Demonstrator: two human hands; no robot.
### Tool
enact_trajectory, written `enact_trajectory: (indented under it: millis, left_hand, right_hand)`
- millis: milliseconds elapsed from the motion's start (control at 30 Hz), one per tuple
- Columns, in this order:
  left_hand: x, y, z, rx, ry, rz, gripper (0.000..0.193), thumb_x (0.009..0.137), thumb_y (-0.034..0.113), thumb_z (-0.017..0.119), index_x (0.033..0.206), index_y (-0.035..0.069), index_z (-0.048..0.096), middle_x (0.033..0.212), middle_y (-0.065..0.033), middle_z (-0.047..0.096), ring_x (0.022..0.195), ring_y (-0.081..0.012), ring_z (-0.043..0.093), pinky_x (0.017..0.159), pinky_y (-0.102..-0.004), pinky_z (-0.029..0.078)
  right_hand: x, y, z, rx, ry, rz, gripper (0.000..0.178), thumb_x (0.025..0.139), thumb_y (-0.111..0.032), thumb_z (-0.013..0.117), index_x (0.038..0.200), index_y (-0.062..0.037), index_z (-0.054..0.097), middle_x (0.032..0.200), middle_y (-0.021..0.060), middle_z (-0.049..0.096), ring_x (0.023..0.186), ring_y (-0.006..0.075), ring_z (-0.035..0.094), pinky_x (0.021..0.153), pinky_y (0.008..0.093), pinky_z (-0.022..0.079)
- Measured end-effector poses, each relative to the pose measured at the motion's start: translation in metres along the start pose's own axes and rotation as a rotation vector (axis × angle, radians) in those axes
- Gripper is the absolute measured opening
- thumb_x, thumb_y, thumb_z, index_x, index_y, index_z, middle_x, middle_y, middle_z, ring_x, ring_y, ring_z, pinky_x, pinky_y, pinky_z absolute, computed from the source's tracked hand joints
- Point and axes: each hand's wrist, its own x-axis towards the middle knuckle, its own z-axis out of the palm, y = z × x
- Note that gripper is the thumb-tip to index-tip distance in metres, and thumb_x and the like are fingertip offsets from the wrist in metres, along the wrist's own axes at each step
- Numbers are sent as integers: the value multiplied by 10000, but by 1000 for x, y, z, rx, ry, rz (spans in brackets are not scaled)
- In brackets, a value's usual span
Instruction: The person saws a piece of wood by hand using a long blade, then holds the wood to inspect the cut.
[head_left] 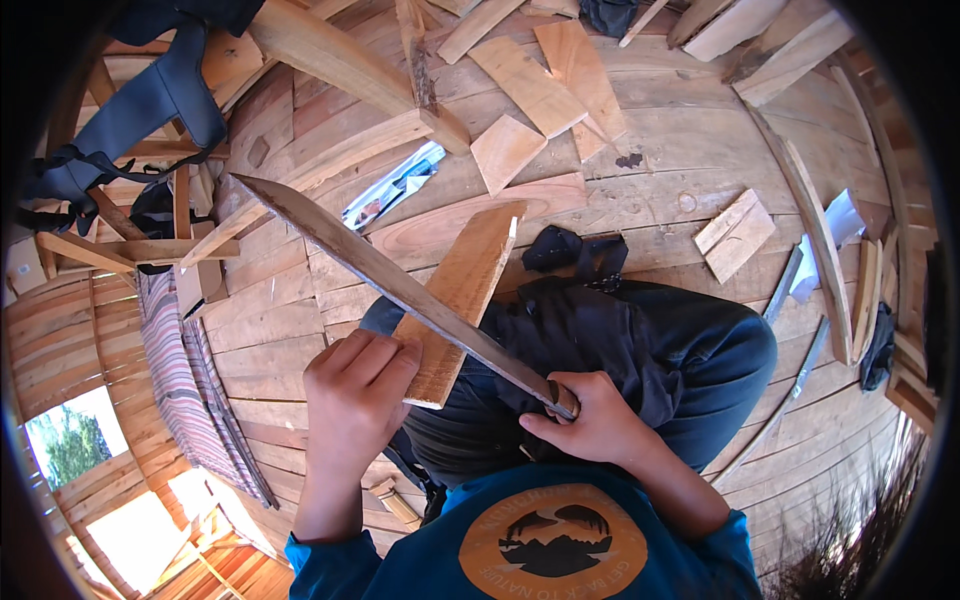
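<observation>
My left hand (362, 388) grips the near end of a short wooden board (462, 285), which slants up and away to the right over my lap. Its far right edge looks pale and freshly cut. In my right hand (592, 420) is the handle of a machete (400, 285). The long, dull blade runs up to the left and crosses above the board; whether it touches the wood I cannot tell. My fingers close fully around the handle, with the thumb along its side. Both hands are over my dark trousers (690, 370).
Loose boards (530, 85) lie on the plank floor (650, 215) ahead. Near them are a blue-and-white packet (395, 185) and a long beam (330, 55). A small board (735, 235) and long strips (810, 230) lie right. At left, a striped cloth (180, 350) hangs beside a wooden frame.
</observation>
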Motion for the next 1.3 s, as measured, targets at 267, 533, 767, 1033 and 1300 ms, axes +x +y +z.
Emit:
enact_trajectory:
  millis: [267, 533, 767, 1033, 1300]
  left_hand:
    - [8, 6, 4, -71, 66, 13, 311, 527, 58, 686, 835, 29, 654, 725, -40, 551, 716, -212, 602, 556, -322, 499]
    - [1, 2, 8, -84, 52, 30, 274, 536, 61, 675, 807, 39, 635, 728, -38, 538, 729, -208, 603, 556, -315, 498]
    - [-1, 1, 11, -52, 47, 118, 283, 534, 97, 674, 810, 44, 637, 731, -34, 541, 738, -207, 606, 563, -318, 501]
    - [-6, -4, 15, -82, 87, 73, 276, 533, 106, 673, 798, 40, 631, 734, -41, 546, 746, -211, 609, 566, -315, 503]
    - [-8, -5, 16, -77, 82, 86, 258, 530, 96, 670, 778, 43, 621, 737, -42, 552, 750, -209, 607, 574, -318, 504]
  right_hand:
    - [-1, 1, 16, 145, 88, -89, 379, 831, -233, 764, 632, -33, 511, 498, 37, 468, 454, 99, 383, 449, 298, 342]
    - [-3, -4, 17, 101, 54, 13, 280, 868, -179, 687, 691, 9, 579, 547, 154, 517, 476, 300, 521, 507, 371, 425]
    - [-4, 4, 16, -61, 95, -51, 227, 850, -114, 680, 699, 14, 569, 518, 131, 473, 443, 279, 474, 485, 354, 386]
    - [-2, -2, 18, -64, 81, -71, 171, 830, -103, 678, 740, 25, 608, 552, 168, 524, 494, 331, 552, 501, 371, 411]
    - [-10, -24, 12, -98, 62, -31, 157, 808, -113, 676, 730, 1, 602, 594, 179, 559, 581, 375, 586, 567, 410, 461]
